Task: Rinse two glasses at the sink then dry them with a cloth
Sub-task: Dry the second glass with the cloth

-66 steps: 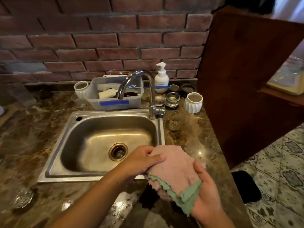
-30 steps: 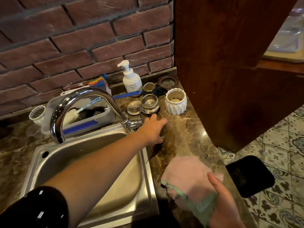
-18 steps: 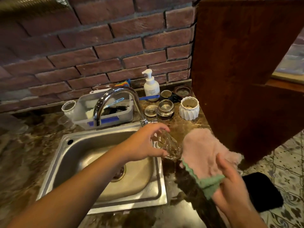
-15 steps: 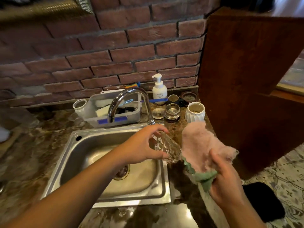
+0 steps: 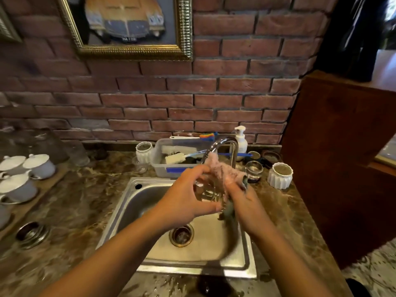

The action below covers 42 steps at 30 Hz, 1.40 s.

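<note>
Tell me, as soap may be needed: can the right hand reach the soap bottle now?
Probably not yet: the right hand grips the pink cloth against the glass, and the tap stands in front of the soap bottle.

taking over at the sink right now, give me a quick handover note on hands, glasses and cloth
Left hand: grips the clear faceted glass, held over the stainless steel sink.
Right hand: holds the fluffy pink cloth with green backing pressed against that glass.
Done: this glass is out of the basin and being wiped.
To do: finish drying it and set it on the brown marble counter. A short clear glass vessel stands on the counter right of the chrome tap; whether it is the task's other glass, or already dry, cannot be told.
</note>
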Each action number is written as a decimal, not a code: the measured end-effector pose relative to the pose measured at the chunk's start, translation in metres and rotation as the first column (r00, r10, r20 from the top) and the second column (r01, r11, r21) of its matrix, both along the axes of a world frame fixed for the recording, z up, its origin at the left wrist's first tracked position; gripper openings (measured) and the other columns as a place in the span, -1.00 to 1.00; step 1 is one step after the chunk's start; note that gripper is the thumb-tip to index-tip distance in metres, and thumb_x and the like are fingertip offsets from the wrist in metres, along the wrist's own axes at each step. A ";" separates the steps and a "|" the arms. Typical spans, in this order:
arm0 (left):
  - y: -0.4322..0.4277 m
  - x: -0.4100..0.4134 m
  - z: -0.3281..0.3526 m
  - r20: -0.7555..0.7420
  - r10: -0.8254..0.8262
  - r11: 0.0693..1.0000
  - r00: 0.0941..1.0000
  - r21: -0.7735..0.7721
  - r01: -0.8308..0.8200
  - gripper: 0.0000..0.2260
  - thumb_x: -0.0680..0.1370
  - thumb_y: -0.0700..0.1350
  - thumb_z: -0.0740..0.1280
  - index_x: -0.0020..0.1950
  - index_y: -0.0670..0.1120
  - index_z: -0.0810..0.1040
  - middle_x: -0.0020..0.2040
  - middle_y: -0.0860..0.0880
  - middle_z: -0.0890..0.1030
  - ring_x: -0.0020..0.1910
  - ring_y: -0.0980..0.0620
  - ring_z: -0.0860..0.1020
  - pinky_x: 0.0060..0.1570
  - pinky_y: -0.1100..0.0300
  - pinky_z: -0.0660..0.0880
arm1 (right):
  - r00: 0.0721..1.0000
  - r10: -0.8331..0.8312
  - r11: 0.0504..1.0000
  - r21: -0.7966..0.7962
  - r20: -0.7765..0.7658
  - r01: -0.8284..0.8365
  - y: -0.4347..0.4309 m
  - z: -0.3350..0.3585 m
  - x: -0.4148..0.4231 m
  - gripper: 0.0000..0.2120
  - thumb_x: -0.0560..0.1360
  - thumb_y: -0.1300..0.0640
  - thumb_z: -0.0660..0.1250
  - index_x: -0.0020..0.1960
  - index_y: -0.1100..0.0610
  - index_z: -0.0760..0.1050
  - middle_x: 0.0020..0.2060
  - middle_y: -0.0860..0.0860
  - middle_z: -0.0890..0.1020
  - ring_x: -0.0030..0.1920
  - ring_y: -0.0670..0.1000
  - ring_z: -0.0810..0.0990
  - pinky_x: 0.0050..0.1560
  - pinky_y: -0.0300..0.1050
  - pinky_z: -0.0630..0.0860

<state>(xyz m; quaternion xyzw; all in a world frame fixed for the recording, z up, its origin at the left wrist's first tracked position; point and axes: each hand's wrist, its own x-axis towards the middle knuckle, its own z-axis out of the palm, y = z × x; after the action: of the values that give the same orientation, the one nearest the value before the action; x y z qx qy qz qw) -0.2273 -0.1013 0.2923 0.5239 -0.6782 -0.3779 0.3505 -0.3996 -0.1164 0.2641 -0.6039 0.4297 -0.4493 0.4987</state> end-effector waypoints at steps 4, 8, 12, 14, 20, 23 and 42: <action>0.014 0.029 0.018 0.172 -0.165 0.984 0.971 -0.033 0.173 -0.44 0.39 -0.02 0.60 0.26 0.31 0.43 0.26 0.22 0.38 0.21 0.28 0.45 0.10 0.44 0.49 | 0.993 0.068 0.961 0.262 0.100 -0.093 -0.013 0.014 0.013 -0.63 0.67 -0.09 0.08 0.10 -0.06 0.66 0.06 0.05 0.73 0.15 0.05 0.68 0.27 0.10 0.54; 0.017 0.045 0.033 0.320 -0.357 0.925 0.878 -0.009 0.379 -0.44 0.42 -0.01 0.57 0.28 0.35 0.39 0.29 0.21 0.33 0.31 0.25 0.37 0.20 0.36 0.51 | 0.944 0.044 0.828 0.516 0.328 -0.218 -0.003 0.006 0.027 -0.59 0.59 -0.07 0.24 0.24 0.20 0.60 0.21 0.32 0.60 0.26 0.28 0.57 0.42 0.31 0.33; 0.017 0.053 0.032 0.382 -0.368 0.917 0.848 -0.005 0.400 -0.43 0.42 0.01 0.57 0.27 0.39 0.38 0.25 0.15 0.38 0.25 0.25 0.40 0.17 0.41 0.44 | 0.905 -0.054 0.775 0.589 0.422 -0.229 0.009 -0.007 0.043 -0.54 0.61 -0.03 0.22 0.33 0.29 0.50 0.30 0.36 0.53 0.34 0.35 0.50 0.46 0.33 0.28; 0.018 0.057 0.028 0.298 -0.302 0.951 0.906 0.026 0.308 -0.45 0.42 0.01 0.57 0.26 0.37 0.39 0.25 0.16 0.41 0.23 0.23 0.44 0.13 0.38 0.48 | 0.920 -0.154 0.804 0.587 0.360 -0.095 0.013 -0.010 0.046 -0.56 0.64 -0.04 0.13 0.24 0.26 0.58 0.15 0.34 0.64 0.24 0.35 0.58 0.38 0.35 0.39; 0.016 0.051 0.023 -0.168 -0.098 0.958 0.981 0.252 0.139 -0.52 0.42 -0.24 0.56 0.23 0.13 0.53 0.13 0.00 0.59 -0.09 0.04 0.68 -0.12 0.10 0.63 | 0.959 -0.255 0.941 0.258 0.123 0.217 0.043 -0.001 0.057 -0.72 0.64 -0.08 0.16 -0.06 -0.08 0.63 0.08 0.11 0.68 0.00 0.20 0.66 -0.01 0.07 0.57; 0.017 0.044 0.023 -0.304 0.006 0.924 0.953 0.366 0.111 -0.58 0.43 -0.28 0.54 0.20 0.06 0.57 0.05 -0.07 0.61 -0.12 0.00 0.65 -0.20 0.06 0.60 | 0.976 -0.211 0.973 -0.088 0.049 0.215 0.061 -0.008 0.059 -0.72 0.49 -0.32 0.20 0.16 -0.38 0.51 0.14 -0.35 0.55 0.16 -0.20 0.56 0.06 -0.02 0.55; 0.028 0.019 0.070 0.423 -0.433 0.861 0.796 -0.066 0.504 -0.43 0.47 -0.08 0.54 0.38 0.20 0.38 0.38 0.14 0.29 0.34 0.19 0.34 0.23 0.37 0.49 | 0.826 -0.039 0.871 0.423 0.563 -0.248 0.027 0.019 0.010 -0.67 0.39 -0.03 0.39 0.00 0.16 0.72 0.02 0.27 0.67 0.11 0.24 0.67 0.18 0.24 0.54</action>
<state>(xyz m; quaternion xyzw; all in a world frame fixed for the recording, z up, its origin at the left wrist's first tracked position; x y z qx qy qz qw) -0.2078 -0.0729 0.3620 0.3711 -0.8736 -0.2787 0.1464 -0.3895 -0.0899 0.2827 -0.3282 0.3289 -0.4553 0.7595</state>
